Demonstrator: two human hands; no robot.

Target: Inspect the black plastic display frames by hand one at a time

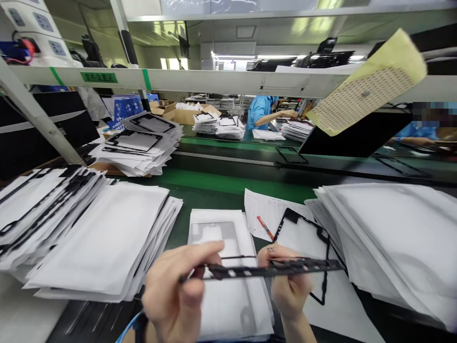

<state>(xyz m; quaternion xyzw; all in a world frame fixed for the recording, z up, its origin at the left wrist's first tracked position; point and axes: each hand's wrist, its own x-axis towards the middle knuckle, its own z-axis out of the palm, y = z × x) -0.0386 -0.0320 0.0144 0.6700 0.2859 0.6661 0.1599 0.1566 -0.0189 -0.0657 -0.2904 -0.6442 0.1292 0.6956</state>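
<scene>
Two bare hands are holding a thin black frame edge-on above the green workbench, near its front edge. The left hand is pinching the frame's left end, thumb and curled fingers closed on it, while the right hand is gripping the right part, fingers wrapped shut around the strip. Under the frame, a small stack of white sheets is lying at the middle of the bench. A red pen is resting on a printed paper just behind the right hand, and another black frame is lying on white sheets beside it. Tall piles of white sheets are sitting on the bench's left side and right side. At the far side of the bench, a person in a blue sleeve is working among more stacks. A yellow perforated sheet is hanging above the bench's right end.
</scene>
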